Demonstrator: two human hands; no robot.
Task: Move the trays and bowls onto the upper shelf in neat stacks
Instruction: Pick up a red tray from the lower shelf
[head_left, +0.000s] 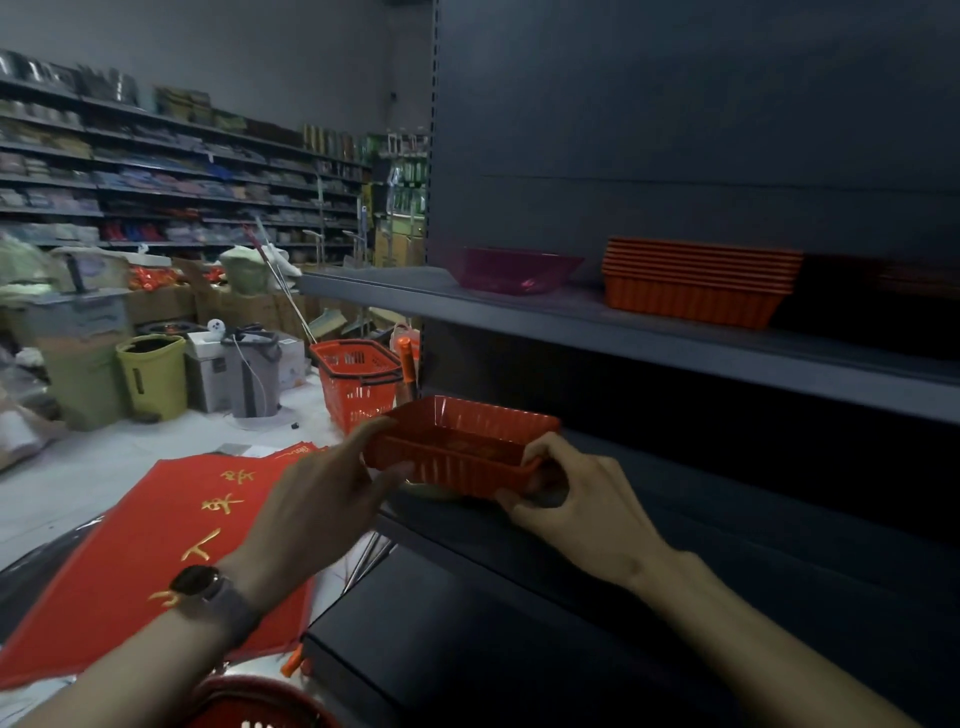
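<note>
Tray (457, 447), ribbed orange plastic, likely light and stiff, gripped by its end rims in left hand (332, 499) and right hand (566, 493) below grey upper shelf (571, 322).

this is a shop, a household-goods store by the look of it. long wall shelving (182, 176) runs down the far side, packed tier on tier with packaged goods, with shiny metal ware along the top. close by stands a dark metal gondola shelf (571, 317) with a nested stack of orange trays (696, 280) and a pink bowl (517, 270) on it. red shopping baskets (358, 379) sit stacked on the floor at its end. cardboard boxes (239, 306), plastic bins (153, 374) and red mats (171, 545) with gold lettering lie about the pale floor.
</note>
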